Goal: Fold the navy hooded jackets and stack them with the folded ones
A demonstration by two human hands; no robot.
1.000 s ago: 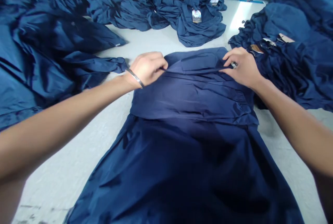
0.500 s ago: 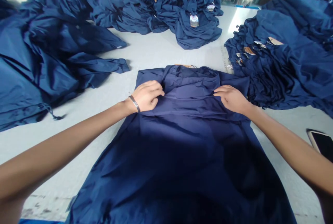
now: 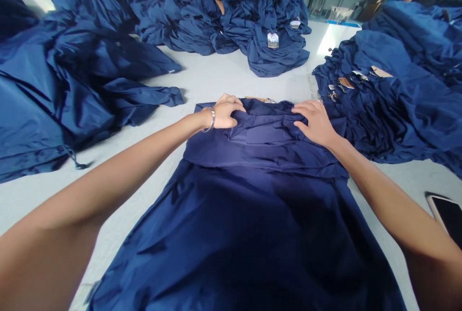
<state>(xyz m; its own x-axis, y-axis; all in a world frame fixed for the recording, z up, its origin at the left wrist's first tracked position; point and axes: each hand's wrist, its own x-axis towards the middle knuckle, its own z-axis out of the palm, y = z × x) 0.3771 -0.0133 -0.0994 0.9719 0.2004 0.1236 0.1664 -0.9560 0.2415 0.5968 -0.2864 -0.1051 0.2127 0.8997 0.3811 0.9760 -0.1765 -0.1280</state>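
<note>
- On the white bench (image 3: pixel 224 72), directly in front of the person, lay the navy jacket (image 3: pixel 245 234), its broad body toward the wearer and its folded band (image 3: pixel 260 157) across the far part.
- Handling, as judged from the fine creases and loose drape: the fabric was light, soft and limp, probably somewhat slippery, and not fragile. Layers were likely to slide or wrinkle if pulled at one point only.
- Hold points, as judged: both outer ends of the folded band, with every layer taken between thumb and fingers. The gathered collar section (image 3: pixel 269 133) was bulkier and offered a less even grip.
- Left hand (image 3: pixel 229 111): partly open, fingers lightly bent, thumb apart; positioned at the left of the collar section. Firm contact could not be confirmed.
- Right hand (image 3: pixel 313 119): open, fingers extended, thumb apart; positioned at the right of the collar section. No fabric was visibly pinched; contact could not be confirmed.
- Adjacent items: a brown tag (image 3: pixel 254 98) at the jacket's far edge; a smartphone (image 3: pixel 447 217) beyond the right forearm.
</note>
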